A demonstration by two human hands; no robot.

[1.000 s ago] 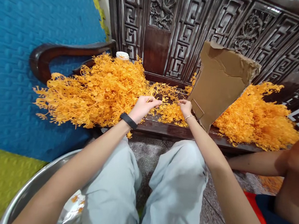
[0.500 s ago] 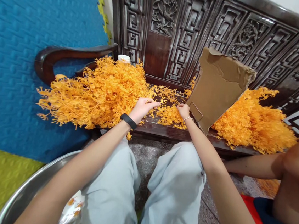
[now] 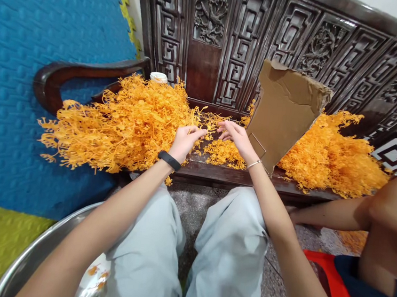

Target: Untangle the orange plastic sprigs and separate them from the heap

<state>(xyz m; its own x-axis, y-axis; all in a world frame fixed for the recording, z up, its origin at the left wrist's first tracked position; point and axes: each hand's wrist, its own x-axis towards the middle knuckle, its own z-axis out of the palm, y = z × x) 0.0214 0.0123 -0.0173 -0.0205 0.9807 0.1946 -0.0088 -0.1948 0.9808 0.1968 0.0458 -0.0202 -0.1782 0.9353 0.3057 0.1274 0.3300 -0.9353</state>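
My left hand [image 3: 185,141], with a black band at the wrist, is closed in a pinch at the right side of a big heap of orange branching plastic sprigs [image 3: 123,121]. An orange sprig [image 3: 199,114] sticks up just beyond its fingertips; the pinched part is too small to make out clearly. Facing it, my right hand [image 3: 237,137] hovers over the bench with its fingers apart and holds nothing that I can see. Below the right hand lies a small pile of loose orange pieces [image 3: 224,152].
A brown cardboard sheet [image 3: 282,114] stands upright on the dark wooden bench [image 3: 213,171], with another orange heap [image 3: 336,156] to its right. A white container [image 3: 158,77] stands behind the left heap. A metal basin [image 3: 19,262] is at lower left. Another person's arm [image 3: 333,213] reaches in from the right.
My right hand has moved left and up from the cardboard's lower edge towards my left hand, and its fingers have spread. My left hand stays pinched. The view has shifted slightly.
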